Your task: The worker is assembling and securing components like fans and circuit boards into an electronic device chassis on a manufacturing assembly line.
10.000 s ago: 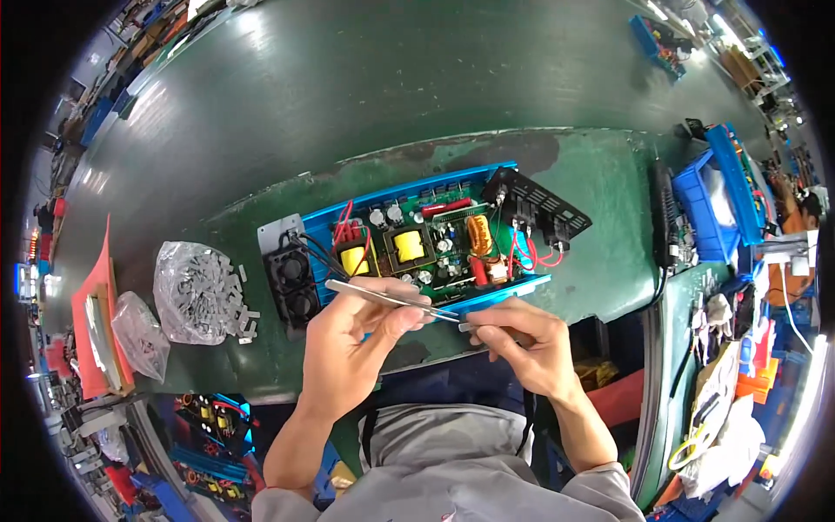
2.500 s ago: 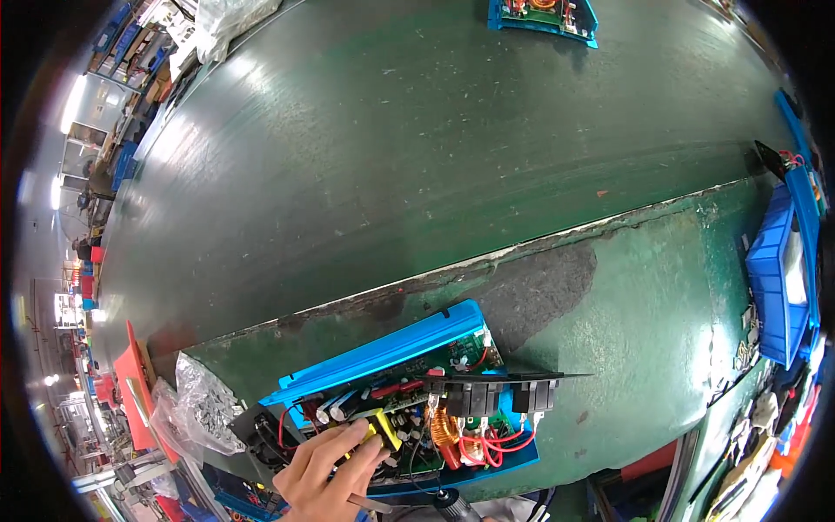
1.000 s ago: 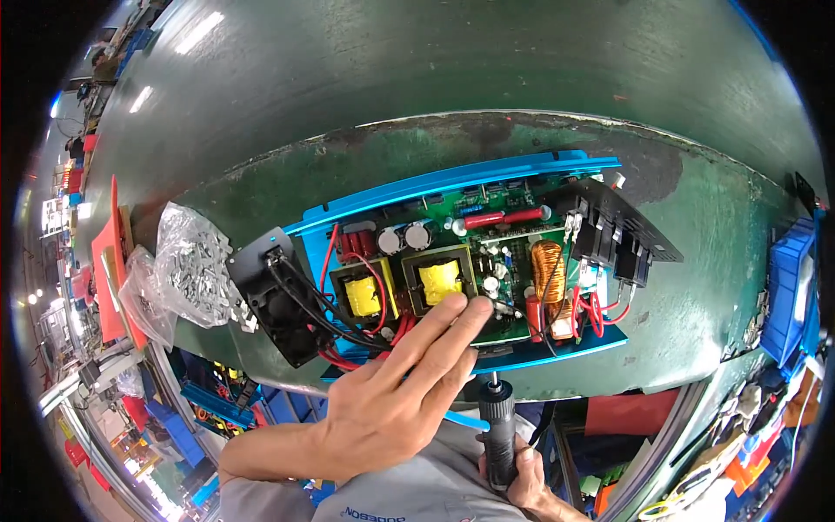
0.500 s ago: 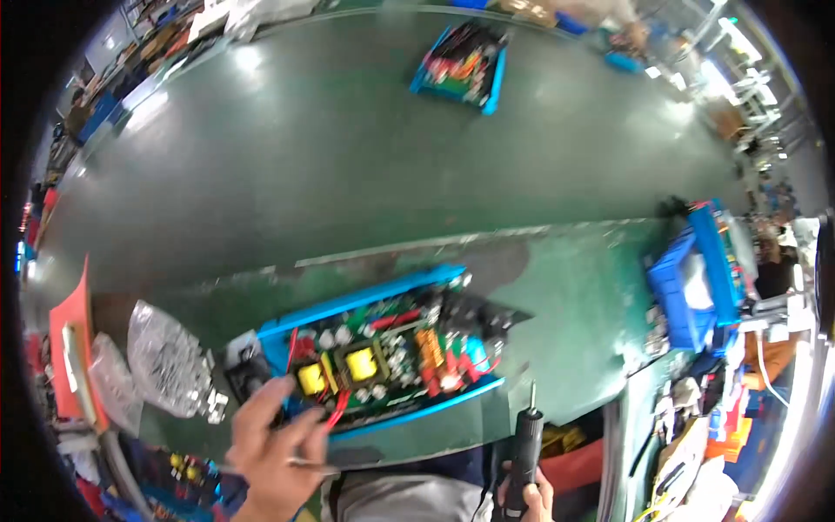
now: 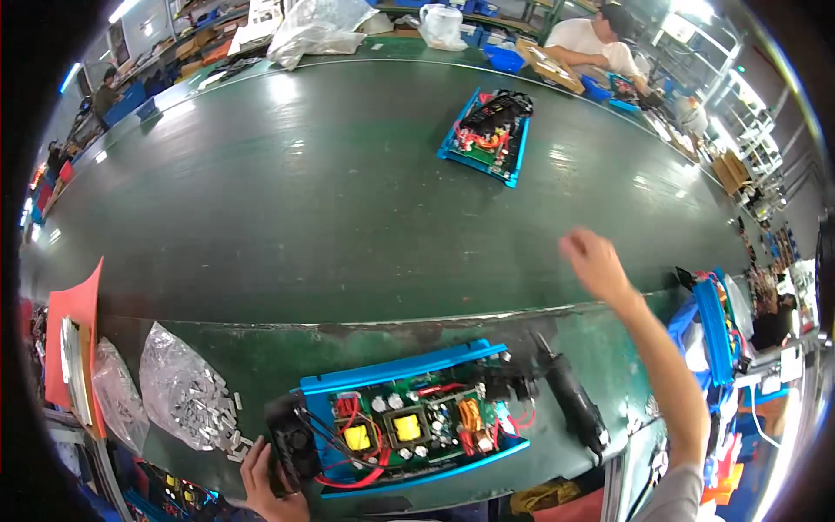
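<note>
A long circuit board in an open blue metal case (image 5: 391, 374) lies on the green bench, with yellow-wrapped transformers, red wires and copper coils. At its left end a black fan-like end part (image 5: 294, 439), joined by black wires, stands tilted. My left hand (image 5: 271, 491) has its fingers round the lower left of this part; the thumb is partly hidden. Off the case's right end lies a black electric screwdriver (image 5: 574, 400), its bit towards the far side. My right hand (image 5: 598, 265) is stretched out above the dark belt, fingers curled together, with nothing visible in it.
Another blue case with a board (image 5: 489, 135) sits on the belt (image 5: 304, 200). A clear bag of small metal pieces (image 5: 187, 391) lies left, beside an orange-red folder (image 5: 74, 348). Blue cases and a bin (image 5: 713, 326) stand right. A person (image 5: 600, 48) sits across the belt.
The screwdriver has left my right hand and lies on the bench. That hand now reaches over the belt. My left hand has moved onto the black end part. The view has shifted.
</note>
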`<move>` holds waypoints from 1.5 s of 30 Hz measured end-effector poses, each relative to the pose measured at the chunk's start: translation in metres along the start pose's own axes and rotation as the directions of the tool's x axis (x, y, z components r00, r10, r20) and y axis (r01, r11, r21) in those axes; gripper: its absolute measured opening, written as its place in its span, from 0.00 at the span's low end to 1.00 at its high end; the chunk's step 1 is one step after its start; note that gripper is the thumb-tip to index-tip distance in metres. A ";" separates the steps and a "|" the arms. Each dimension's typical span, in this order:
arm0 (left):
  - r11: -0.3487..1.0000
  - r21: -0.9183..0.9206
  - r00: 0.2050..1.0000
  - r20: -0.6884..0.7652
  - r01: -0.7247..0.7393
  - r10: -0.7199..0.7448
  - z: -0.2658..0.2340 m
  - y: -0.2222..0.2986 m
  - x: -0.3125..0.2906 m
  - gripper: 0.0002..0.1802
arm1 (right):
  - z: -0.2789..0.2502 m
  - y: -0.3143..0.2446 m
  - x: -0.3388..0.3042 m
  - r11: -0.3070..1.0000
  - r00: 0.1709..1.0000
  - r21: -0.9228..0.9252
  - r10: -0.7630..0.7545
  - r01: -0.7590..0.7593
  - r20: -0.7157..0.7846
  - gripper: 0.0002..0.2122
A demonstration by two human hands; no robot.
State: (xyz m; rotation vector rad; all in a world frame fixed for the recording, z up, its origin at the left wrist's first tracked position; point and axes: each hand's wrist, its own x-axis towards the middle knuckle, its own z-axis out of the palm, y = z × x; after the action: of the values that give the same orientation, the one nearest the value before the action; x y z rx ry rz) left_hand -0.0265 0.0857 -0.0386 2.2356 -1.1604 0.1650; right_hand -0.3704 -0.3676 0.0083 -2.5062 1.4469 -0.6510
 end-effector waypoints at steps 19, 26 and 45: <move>0.998 0.064 0.998 0.064 0.021 -0.025 -0.003 -0.003 -0.009 0.19 | 0.040 0.149 0.102 0.836 0.961 0.549 -0.154 0.001 0.232 0.15; 0.999 0.034 0.995 0.094 -0.026 0.023 -0.007 -0.014 -0.009 0.23 | -0.085 0.225 -0.089 0.933 0.917 0.355 -0.196 0.065 0.348 0.30; 0.732 -0.530 0.871 0.457 0.429 -0.179 -0.028 0.021 0.018 0.19 | -0.208 0.066 -0.230 0.926 0.873 -0.199 0.210 -0.322 -0.439 0.17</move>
State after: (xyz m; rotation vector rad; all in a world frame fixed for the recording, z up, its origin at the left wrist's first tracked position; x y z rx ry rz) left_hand -0.0273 0.0799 0.0009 1.8418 -0.8216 -0.7283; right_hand -0.6156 -0.1913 0.1042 -2.3693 2.1173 -1.0378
